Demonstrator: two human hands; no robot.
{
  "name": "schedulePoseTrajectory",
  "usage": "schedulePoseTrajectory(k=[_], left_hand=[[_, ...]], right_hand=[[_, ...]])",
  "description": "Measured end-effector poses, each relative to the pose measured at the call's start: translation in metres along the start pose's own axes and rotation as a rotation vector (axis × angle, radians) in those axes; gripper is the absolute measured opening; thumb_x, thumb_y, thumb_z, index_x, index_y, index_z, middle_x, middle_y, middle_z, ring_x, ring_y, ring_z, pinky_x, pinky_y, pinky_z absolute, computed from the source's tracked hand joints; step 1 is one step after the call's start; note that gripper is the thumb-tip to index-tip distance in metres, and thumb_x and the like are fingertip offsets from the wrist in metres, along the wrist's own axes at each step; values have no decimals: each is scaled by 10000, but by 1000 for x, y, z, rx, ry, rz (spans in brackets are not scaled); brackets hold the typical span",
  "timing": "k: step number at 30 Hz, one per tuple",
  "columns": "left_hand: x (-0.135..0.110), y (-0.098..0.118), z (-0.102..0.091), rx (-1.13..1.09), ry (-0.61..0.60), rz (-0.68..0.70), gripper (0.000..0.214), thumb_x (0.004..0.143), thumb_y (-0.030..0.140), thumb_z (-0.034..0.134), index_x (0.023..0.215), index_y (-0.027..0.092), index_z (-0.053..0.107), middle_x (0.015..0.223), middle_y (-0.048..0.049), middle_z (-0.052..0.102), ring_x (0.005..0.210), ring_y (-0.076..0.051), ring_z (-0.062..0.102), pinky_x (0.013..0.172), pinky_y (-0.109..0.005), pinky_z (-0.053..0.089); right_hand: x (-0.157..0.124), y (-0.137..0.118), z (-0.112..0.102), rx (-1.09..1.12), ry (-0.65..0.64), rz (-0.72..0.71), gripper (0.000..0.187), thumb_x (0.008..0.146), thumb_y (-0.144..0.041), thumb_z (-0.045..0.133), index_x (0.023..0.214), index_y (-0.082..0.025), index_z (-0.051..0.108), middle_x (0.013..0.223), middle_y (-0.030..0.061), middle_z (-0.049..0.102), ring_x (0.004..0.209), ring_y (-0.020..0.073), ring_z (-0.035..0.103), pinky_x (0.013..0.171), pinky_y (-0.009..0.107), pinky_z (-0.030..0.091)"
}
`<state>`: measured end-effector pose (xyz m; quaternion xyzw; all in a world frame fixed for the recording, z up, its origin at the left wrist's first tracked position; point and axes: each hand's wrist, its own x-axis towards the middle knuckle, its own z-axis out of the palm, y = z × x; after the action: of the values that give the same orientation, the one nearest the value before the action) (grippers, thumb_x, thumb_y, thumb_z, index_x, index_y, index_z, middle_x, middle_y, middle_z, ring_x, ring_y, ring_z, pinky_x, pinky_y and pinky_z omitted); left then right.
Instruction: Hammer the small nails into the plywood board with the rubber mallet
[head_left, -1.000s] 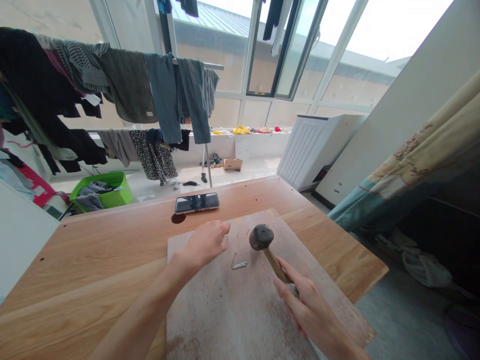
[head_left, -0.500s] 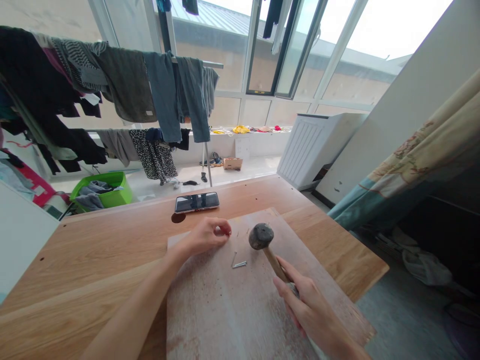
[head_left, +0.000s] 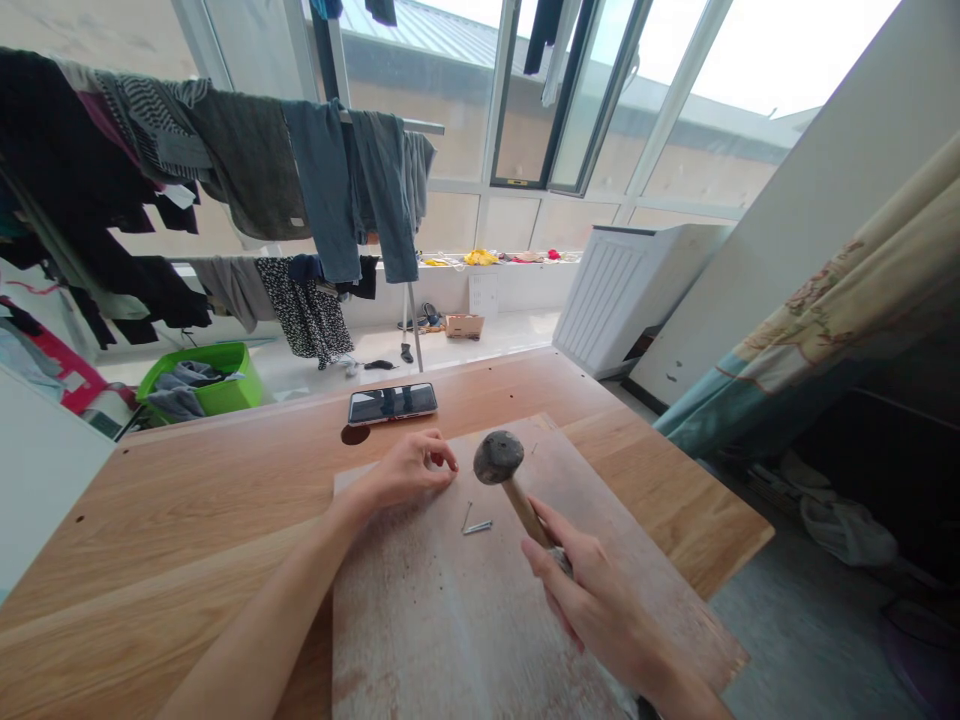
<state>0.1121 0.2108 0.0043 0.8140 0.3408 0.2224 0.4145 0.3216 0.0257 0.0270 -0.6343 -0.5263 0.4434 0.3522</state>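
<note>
My right hand (head_left: 592,600) grips the wooden handle of a hammer (head_left: 499,460), whose dark round head hangs just above a worn pale board (head_left: 465,620) lying on the wooden table (head_left: 187,520). My left hand (head_left: 409,468) rests on the board's far left part, thumb and forefinger pinched together on something too small to make out, likely a nail. The hammer head is a short way right of that pinch. Loose nails (head_left: 474,523) lie on the board between my hands.
A phone (head_left: 392,402) lies face up at the table's far edge, with a dark round spot (head_left: 355,435) beside it. Beyond are a drying rack of clothes (head_left: 247,170), a green laundry basket (head_left: 206,375), a white appliance (head_left: 630,290) and a curtain (head_left: 840,320) at right.
My left hand closed from loose fingers into a pinch on the board. My right hand moved the hammer left and slightly up, bringing its head closer to my left fingers.
</note>
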Motion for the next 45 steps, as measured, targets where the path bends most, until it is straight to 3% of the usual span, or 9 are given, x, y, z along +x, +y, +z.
schedulePoseTrajectory(k=[13, 20, 23, 26, 31, 33, 38, 42, 45], left_hand=[[0, -2, -2, -53, -42, 84, 154, 699, 145, 611, 782, 155, 740, 811, -8, 578, 726, -138, 487, 678, -250, 409], [1, -2, -6, 9, -43, 68, 120, 734, 243, 676, 822, 163, 692, 787, 10, 545, 712, -143, 492, 661, -257, 408], [-1, 13, -14, 135, -28, 7, 250, 730, 357, 736, 873, 180, 632, 795, 16, 573, 716, -160, 531, 654, -268, 423], [-9, 41, -16, 331, -102, -25, 181, 783, 353, 679, 803, 195, 592, 782, -3, 616, 705, -180, 565, 618, -283, 402], [-21, 82, 12, 611, -235, -60, 39, 806, 216, 645, 825, 200, 614, 855, -76, 706, 796, -258, 664, 631, -325, 436], [-22, 86, 26, 651, -253, -52, 150, 799, 114, 618, 929, 186, 639, 948, -108, 737, 867, -284, 697, 680, -339, 475], [-21, 77, 34, 673, -249, -19, 342, 773, -10, 547, 1043, 179, 638, 990, -115, 746, 895, -281, 720, 716, -336, 510], [-29, 60, 12, 638, -197, 49, 294, 756, -1, 536, 937, 192, 664, 938, -87, 718, 844, -252, 698, 718, -321, 499], [-35, 40, -3, 396, -58, 110, 212, 796, 71, 554, 921, 199, 669, 910, -42, 678, 802, -194, 659, 750, -296, 497]], right_hand=[[18, -17, 17, -12, -98, -60, 533, 1025, -430, 454, 1466, -132, 481, 486, -131, 404, 325, 64, 371, 313, 142, 311], [15, -12, 17, -2, -78, -65, 542, 1023, -443, 466, 1476, -147, 499, 474, -124, 393, 341, 69, 351, 327, 149, 304], [10, -8, 14, 30, -40, -57, 584, 1015, -482, 467, 1495, -149, 480, 501, -121, 398, 333, 66, 341, 322, 159, 301], [2, -1, 7, 42, -5, -8, 651, 1003, -522, 467, 1521, -127, 444, 481, -127, 385, 326, 79, 346, 322, 171, 328], [-6, 11, -6, 18, 35, 57, 734, 986, -567, 466, 1538, -86, 413, 442, -127, 380, 332, 96, 365, 325, 181, 369], [-7, 15, -9, 8, 41, 53, 730, 987, -566, 471, 1536, -89, 417, 455, -123, 390, 335, 93, 368, 326, 180, 369], [-7, 18, -9, 6, 43, 39, 732, 991, -565, 464, 1548, -95, 404, 471, -120, 391, 327, 90, 362, 319, 176, 348], [-6, 16, -7, 4, 47, 38, 746, 987, -571, 465, 1552, -88, 399, 439, -125, 378, 320, 95, 356, 318, 179, 353], [-6, 14, -5, 17, 51, 50, 748, 985, -567, 471, 1555, -88, 394, 444, -121, 386, 330, 97, 358, 319, 180, 359]])
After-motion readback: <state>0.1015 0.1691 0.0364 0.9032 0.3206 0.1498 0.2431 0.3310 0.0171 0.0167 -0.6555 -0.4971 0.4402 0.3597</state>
